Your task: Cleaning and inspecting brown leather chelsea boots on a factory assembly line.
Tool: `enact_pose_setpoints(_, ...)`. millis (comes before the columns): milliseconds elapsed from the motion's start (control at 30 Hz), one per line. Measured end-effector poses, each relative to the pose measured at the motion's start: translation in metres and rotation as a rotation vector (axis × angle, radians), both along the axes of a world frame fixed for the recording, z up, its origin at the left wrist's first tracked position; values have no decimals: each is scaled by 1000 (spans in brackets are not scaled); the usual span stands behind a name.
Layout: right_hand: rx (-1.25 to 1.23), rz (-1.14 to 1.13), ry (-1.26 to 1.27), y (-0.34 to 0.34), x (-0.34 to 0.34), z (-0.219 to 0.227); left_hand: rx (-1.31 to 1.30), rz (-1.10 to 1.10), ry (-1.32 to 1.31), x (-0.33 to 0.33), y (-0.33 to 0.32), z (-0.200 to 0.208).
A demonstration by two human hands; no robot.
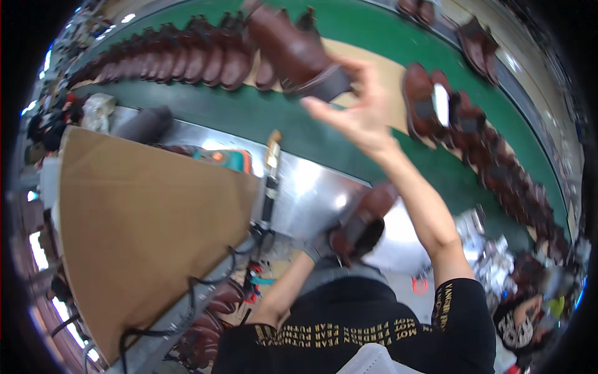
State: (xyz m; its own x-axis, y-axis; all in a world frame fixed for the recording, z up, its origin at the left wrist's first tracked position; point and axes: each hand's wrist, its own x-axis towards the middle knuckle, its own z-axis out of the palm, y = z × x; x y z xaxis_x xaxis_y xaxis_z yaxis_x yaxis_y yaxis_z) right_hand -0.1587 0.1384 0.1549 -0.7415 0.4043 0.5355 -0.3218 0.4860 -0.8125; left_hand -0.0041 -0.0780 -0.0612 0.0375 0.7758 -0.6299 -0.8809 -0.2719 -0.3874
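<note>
My right hand (360, 109) is stretched out over the green belt, its thumb and fingers closed around the heel of a dark brown leather boot (289, 47). That boot is tilted, with its toe toward the upper left, and is slightly blurred. Close to my body, my left hand (319, 245), which seems to wear a grey glove, grips a second brown boot (374, 209) at its shaft end. This boot slants over the metal bench edge with its toe up and to the right. Part of the left hand's fingers is hidden by it.
A long row of brown boots (212, 65) stands on the green conveyor belt (249, 106). More boots (427, 103) line the right side. A large cardboard sheet (156, 224) covers the left of the metal bench (305, 193), beside a black-handled tool (270, 187) with a cable. A person (526, 321) is at lower right.
</note>
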Motion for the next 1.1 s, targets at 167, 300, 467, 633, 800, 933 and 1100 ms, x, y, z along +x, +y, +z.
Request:
enact_pose_setpoints(167, 157, -388, -32, 42, 215, 24, 298, 117, -10, 27, 41, 58)
enact_pose_setpoints(300, 94, -602, -107, 15, 328, -33, 204, 148, 149, 46, 82, 104)
enact_pose_setpoints(467, -103, -640, -60, -29, 348, -91, 334, 60, 388, 85, 115, 130)
enact_pose_setpoints(633, -340, -577, -87, -30, 361, -87, 317, 206, 350, 109, 127, 141)
enact_pose_setpoints(800, -277, -427, -164, -5, 393, -74, 445, 212, 351, 112, 132, 154)
enact_pose_setpoints(933, -281, -391, -288, 0, 405, -78, 490, 242, 286, 102, 132, 165)
enact_pose_setpoints(1100, -474, -277, -259, 18, 398, -87, 449, 6, 464, 98, 129, 176)
